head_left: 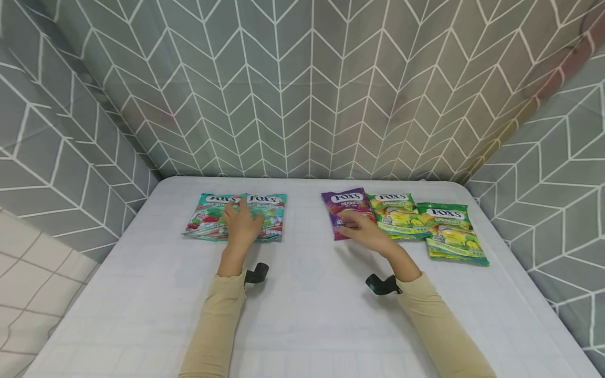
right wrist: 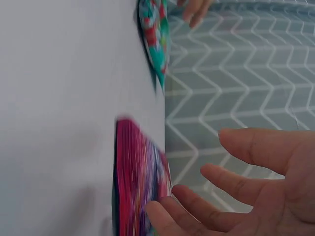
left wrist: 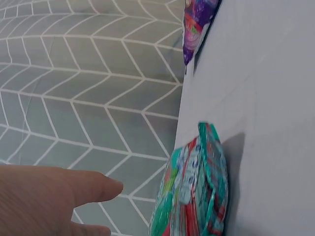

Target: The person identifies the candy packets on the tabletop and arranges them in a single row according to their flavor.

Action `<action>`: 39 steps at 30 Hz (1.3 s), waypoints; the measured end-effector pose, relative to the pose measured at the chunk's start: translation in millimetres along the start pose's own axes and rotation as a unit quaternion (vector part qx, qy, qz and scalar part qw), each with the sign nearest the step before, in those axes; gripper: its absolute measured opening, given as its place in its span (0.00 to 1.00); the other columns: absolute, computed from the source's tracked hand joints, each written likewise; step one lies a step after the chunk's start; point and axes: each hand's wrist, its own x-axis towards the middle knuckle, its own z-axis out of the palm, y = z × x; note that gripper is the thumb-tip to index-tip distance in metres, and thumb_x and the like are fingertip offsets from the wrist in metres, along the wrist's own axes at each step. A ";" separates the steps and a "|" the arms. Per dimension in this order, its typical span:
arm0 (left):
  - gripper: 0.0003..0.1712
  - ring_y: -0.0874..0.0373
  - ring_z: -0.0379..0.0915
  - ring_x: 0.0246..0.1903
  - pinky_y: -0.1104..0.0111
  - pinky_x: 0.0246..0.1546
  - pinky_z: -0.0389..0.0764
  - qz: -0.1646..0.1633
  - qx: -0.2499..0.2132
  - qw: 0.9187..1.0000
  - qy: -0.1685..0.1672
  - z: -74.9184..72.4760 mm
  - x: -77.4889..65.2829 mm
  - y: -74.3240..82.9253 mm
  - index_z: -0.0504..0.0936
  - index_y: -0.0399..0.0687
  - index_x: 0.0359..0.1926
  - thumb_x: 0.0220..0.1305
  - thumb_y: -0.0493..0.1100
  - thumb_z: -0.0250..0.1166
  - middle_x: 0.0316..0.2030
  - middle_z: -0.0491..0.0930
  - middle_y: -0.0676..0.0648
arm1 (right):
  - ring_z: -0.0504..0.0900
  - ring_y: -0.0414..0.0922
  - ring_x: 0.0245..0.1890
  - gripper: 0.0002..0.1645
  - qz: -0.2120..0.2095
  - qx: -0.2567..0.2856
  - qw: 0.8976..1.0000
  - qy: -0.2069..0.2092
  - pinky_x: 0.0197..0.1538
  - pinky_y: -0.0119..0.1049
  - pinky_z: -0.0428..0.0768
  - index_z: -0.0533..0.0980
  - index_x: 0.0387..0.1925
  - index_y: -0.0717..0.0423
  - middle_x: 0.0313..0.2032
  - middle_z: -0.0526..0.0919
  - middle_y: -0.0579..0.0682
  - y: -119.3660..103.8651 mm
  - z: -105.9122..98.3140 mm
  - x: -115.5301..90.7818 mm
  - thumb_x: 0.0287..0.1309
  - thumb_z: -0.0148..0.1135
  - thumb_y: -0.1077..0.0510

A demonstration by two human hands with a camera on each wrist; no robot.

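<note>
Two teal Fox's candy bags lie side by side at the table's far left, the left bag (head_left: 205,218) against the right bag (head_left: 273,214). My left hand (head_left: 242,226) is over them with fingers spread; in the left wrist view its thumb and a finger show apart from the teal bag (left wrist: 189,196). A purple Fox's Berries bag (head_left: 348,198) lies right of centre. Over its lower part is my right hand (head_left: 367,232), fingers loosely bent. From the right wrist, the fingertips (right wrist: 160,216) overlap the purple bag (right wrist: 130,172). Neither hand grips a bag.
Beside the purple bag lies a yellow-green Fox's Springtea bag (head_left: 397,215), its right edge meeting another green bag (head_left: 451,233). All are on a white-covered table (head_left: 302,315). Grey chevron-patterned curtains (head_left: 302,105) rise behind and at both sides.
</note>
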 end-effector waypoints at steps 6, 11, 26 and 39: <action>0.38 0.29 0.33 0.67 0.39 0.64 0.40 0.026 0.012 1.000 -0.006 6.3 -3.6 8.2 0.55 0.27 0.69 0.67 0.44 0.60 0.66 0.43 0.21 | 0.63 0.64 0.63 0.31 0.040 -0.013 0.999 0.027 0.57 0.58 0.70 0.60 0.68 0.66 0.65 0.63 0.68 12.7 -32.5 -28.1 0.70 0.52 0.56; 0.38 0.29 0.38 0.67 0.40 0.65 0.42 0.051 0.022 0.998 -0.033 22.0 -7.3 26.0 0.57 0.29 0.69 0.67 0.44 0.61 0.66 0.47 0.22 | 0.61 0.66 0.64 0.34 0.061 -0.030 0.997 0.039 0.57 0.60 0.69 0.57 0.70 0.66 0.66 0.60 0.69 24.0 -53.7 -48.4 0.71 0.52 0.54; 0.33 0.44 0.50 0.69 0.58 0.68 0.52 0.228 0.048 0.952 -0.198 125.5 -38.5 160.8 0.65 0.31 0.67 0.68 0.46 0.60 0.68 0.60 0.35 | 0.60 0.71 0.62 0.38 0.119 -0.037 0.986 0.110 0.56 0.63 0.68 0.53 0.71 0.69 0.64 0.58 0.76 57.8 -97.7 -95.7 0.73 0.47 0.48; 0.21 0.64 0.60 0.13 0.75 0.14 0.63 0.255 0.045 0.911 -0.322 203.9 -68.6 215.2 0.69 0.47 0.16 0.69 0.41 0.57 0.13 0.65 0.53 | 0.58 0.74 0.61 0.37 0.167 -0.066 0.964 0.194 0.57 0.66 0.63 0.51 0.69 0.75 0.62 0.57 0.80 82.9 -126.7 -88.3 0.73 0.42 0.49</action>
